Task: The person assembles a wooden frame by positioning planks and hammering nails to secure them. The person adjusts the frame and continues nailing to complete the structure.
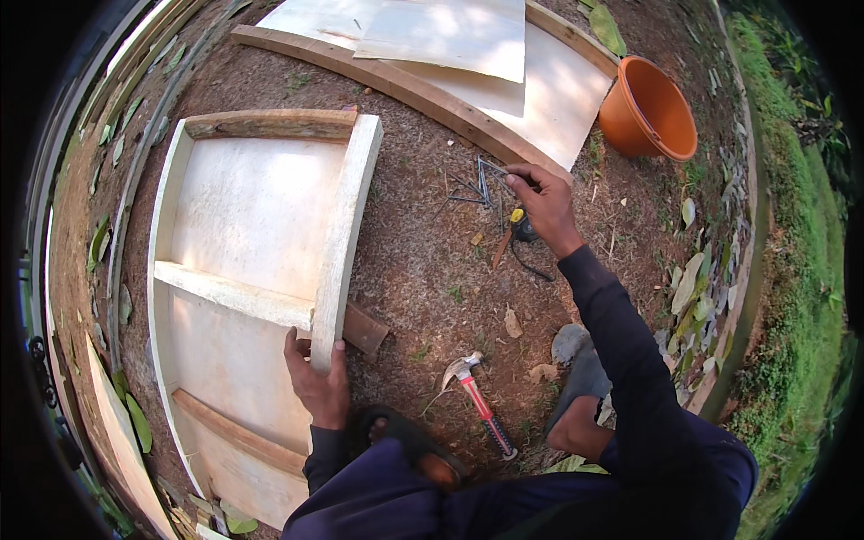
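Note:
My left hand (pixel 320 387) grips the right-hand rail of a wooden frame (pixel 346 229), thumb on the outer side and fingers on the inner. Pale panel sheeting backs this frame, and crosspieces divide it. Over a small heap of nails (pixel 468 193) on the soil, my right hand (pixel 545 205) is closed in a pinch on a single nail (pixel 492 166). Just below that hand lies a black and yellow tape measure (pixel 522 225). A claw hammer (pixel 481 405) with a red and black handle rests on the ground between my feet.
Beyond lies another wooden frame (pixel 396 79) with pale sheets (pixel 441 40) on it. An orange bucket (pixel 643 112) stands at the far right. A short wood offcut (pixel 366 329) sits by the near frame's right rail. Dry leaves and grass (pixel 792 270) border the right.

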{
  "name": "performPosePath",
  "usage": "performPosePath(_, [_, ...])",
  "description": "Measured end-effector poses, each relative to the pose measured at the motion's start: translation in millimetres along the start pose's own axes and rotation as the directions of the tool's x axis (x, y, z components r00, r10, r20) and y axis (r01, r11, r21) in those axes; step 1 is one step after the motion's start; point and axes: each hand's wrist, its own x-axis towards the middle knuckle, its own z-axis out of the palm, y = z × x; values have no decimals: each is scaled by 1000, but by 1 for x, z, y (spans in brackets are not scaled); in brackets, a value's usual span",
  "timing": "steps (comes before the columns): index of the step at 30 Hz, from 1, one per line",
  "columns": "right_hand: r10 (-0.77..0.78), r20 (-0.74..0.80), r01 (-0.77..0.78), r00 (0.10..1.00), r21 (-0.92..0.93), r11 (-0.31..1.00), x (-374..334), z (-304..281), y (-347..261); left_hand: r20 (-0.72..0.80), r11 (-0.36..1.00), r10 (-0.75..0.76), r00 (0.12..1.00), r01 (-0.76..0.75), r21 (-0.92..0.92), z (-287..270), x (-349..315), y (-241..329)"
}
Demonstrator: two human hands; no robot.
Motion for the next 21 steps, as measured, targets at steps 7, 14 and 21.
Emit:
performPosePath(7, [-19, -3, 19, 1000, 13, 1000, -5, 7, -1, -30, 1000, 11, 999, -12, -27, 1, -3, 0])
performPosePath(14, [58, 8, -58, 998, 52, 997, -9, 9, -4, -52, 998, 63, 997, -64, -16, 0, -3, -7])
performPosePath(21, [-178, -11, 176, 984, -88, 980, -7, -2, -2, 2, 998, 9, 1000, -9, -65, 1, -3, -9])
